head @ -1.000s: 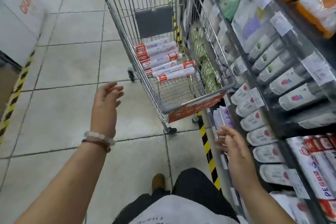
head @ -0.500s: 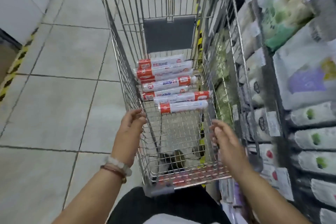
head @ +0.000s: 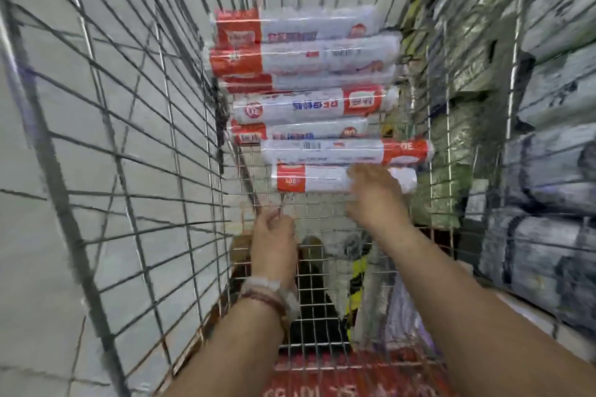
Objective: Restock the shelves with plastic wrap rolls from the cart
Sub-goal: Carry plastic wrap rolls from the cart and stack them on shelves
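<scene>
Leaning into the cart [head: 180, 145], your right hand [head: 375, 195] lies over the nearest plastic wrap roll [head: 309, 178], fingers touching it; whether it has gripped is too blurred to tell. Your left hand [head: 274, 242] hovers loose and empty just short. Six more rolls [head: 309, 74] lie stacked behind, so most of the restocking appears left; shelves [head: 548, 138] stand alongside.

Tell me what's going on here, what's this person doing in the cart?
A person is leaning into a wire shopping cart holding a stack of red-and-white plastic wrap rolls. The right hand is on the nearest roll, though blur hides whether it is gripped. The left hand hovers just short of it, holding nothing. Stocked shelves stand to the right.
</scene>
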